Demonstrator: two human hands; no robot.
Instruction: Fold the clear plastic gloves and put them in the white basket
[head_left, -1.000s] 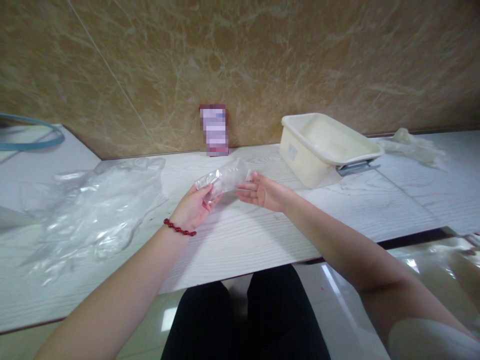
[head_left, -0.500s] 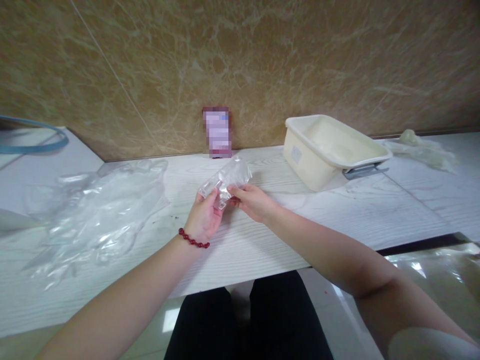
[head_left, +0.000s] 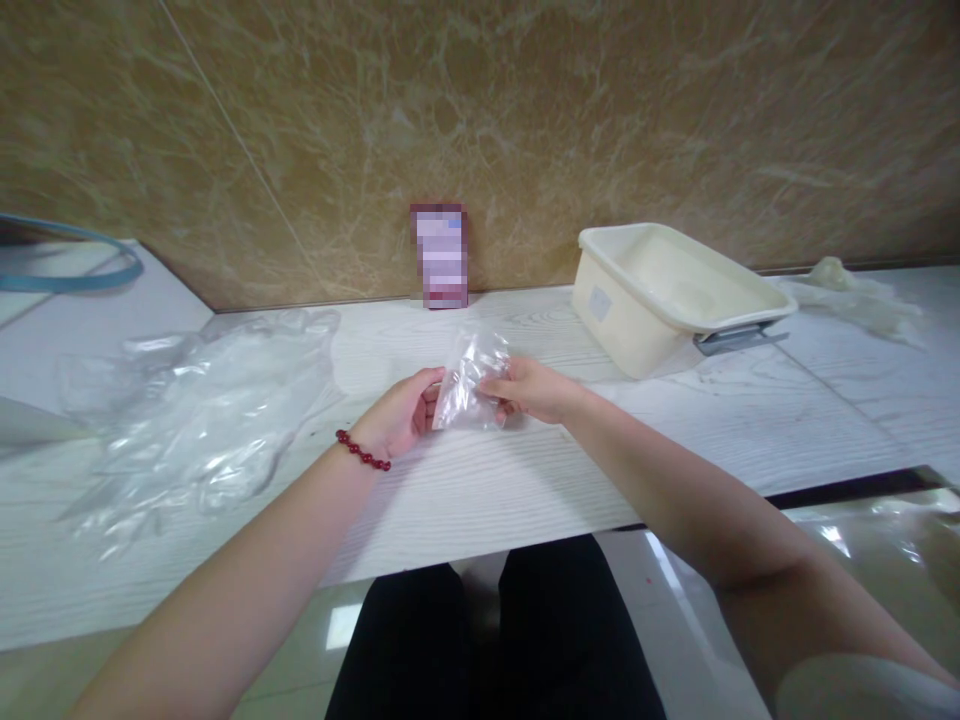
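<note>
A small clear plastic bag (head_left: 471, 385) is held between both my hands just above the white wood-grain table (head_left: 525, 470). My left hand (head_left: 401, 418), with a red bead bracelet on its wrist, pinches the bag's left edge. My right hand (head_left: 529, 390) pinches the bag's right edge with fingers closed on it. The bag hangs upright and crumpled between them.
A pile of clear plastic bags (head_left: 195, 410) lies at the left. A cream plastic tub (head_left: 667, 295) stands at the back right, with crumpled plastic (head_left: 855, 295) beyond it. A small blurred card (head_left: 444, 255) leans on the marble wall. My dark-trousered legs show below the table edge.
The bag lay tilted along my left hand, then my right hand came in and took its other side. Now both hands hold it upright, slightly lower and to the right.
</note>
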